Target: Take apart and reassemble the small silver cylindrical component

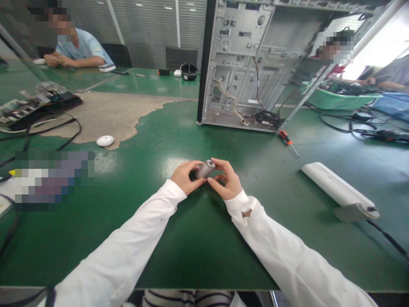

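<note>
Green tabletop (204, 247) below, computer case (244, 32) open, and fingers of left hand (185, 177) and right hand (230, 181) held a grey cylinder (204, 169)!

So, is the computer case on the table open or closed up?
Open. The computer case has no panel on the side facing the camera; its bare metal interior and loose wires show.

Green tbl (198, 243) w/ dark chairs (181, 58) behind, grey slatted wall (150, 34), bright window light (380, 38) far R.
</note>
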`<state>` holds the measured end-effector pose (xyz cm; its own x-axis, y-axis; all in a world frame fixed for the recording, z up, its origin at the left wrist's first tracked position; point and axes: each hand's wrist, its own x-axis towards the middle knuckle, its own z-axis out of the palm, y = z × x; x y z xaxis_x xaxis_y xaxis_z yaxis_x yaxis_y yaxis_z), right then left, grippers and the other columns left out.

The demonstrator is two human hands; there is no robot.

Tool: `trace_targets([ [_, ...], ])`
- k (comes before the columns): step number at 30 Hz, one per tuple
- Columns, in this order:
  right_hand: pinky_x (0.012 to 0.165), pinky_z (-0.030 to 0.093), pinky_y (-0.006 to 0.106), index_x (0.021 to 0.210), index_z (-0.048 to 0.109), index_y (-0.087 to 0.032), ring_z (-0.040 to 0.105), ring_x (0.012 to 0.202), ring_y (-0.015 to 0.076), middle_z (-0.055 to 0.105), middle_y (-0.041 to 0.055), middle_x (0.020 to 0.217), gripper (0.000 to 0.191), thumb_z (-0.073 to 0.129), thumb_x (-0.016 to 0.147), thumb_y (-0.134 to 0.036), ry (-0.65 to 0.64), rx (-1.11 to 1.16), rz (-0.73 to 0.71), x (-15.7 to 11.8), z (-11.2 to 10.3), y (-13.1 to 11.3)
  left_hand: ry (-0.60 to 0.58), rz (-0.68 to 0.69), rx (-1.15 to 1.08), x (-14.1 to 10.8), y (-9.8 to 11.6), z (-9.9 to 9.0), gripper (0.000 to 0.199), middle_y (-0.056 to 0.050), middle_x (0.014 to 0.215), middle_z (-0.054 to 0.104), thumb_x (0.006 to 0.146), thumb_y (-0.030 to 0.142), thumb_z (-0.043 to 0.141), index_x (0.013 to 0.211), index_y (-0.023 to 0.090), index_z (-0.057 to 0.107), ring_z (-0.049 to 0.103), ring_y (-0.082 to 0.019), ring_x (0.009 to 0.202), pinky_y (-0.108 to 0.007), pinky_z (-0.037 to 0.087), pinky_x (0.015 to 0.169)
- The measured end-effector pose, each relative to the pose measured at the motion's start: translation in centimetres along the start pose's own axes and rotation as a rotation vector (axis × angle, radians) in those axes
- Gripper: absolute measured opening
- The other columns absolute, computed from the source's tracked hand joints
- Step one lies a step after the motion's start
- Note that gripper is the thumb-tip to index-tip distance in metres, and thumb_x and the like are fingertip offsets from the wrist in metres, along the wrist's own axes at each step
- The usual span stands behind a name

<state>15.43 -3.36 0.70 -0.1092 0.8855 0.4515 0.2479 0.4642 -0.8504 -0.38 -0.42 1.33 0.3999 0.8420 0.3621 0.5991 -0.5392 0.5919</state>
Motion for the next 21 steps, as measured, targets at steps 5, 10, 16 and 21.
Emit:
trace_targets([
  [5,0.059,0.047,0.023,0.110,0.044,-0.024,0.048,0.091,0.0166,0.048,0.0062,0.107,0.048,0.058,0.064,-0.020,0.028,0.236,0.127,0.1,0.2,0.5,0.054,-0.044,-0.044,-0.4,0.7,-0.2,0.045,-0.005,0.091,0.059,0.061,0.029,0.061,0.103,0.018,0.048,0.057,-0.018,0.084,-0.034,0.044,0.079],
  [10,0.061,0.047,0.026,0.107,0.047,-0.023,0.051,0.088,0.0171,0.052,0.0059,0.102,0.050,0.063,0.060,-0.021,0.049,0.472,0.233,0.2,0.0,0.7,0.079,-0.066,-0.099,-0.6,1.0,-0.3,0.040,-0.006,0.092,0.060,0.064,0.030,0.059,0.100,0.018,0.047,0.057,-0.018,0.085,-0.034,0.045,0.078],
  [16,0.057,0.047,0.024,0.103,0.051,-0.026,0.054,0.088,0.0191,0.056,0.0037,0.100,0.052,0.065,0.054,-0.015,0.076,0.814,0.451,0.3,-0.1,1.0,0.170,-0.096,-0.112,-0.4,1.0,-0.4,0.029,-0.003,0.088,0.060,0.065,0.028,0.057,0.091,0.018,0.049,0.057,-0.015,0.079,-0.030,0.046,0.072],
  [21,0.067,0.048,0.030,0.095,0.057,-0.022,0.057,0.086,0.0192,0.061,0.0025,0.091,0.043,0.065,0.054,-0.012,0.097,0.979,0.535,0.3,0.0,0.9,0.242,-0.091,-0.022,-0.3,1.3,-0.9,0.028,-0.004,0.085,0.058,0.063,0.027,0.059,0.088,0.017,0.051,0.055,-0.017,0.079,-0.031,0.047,0.069],
])
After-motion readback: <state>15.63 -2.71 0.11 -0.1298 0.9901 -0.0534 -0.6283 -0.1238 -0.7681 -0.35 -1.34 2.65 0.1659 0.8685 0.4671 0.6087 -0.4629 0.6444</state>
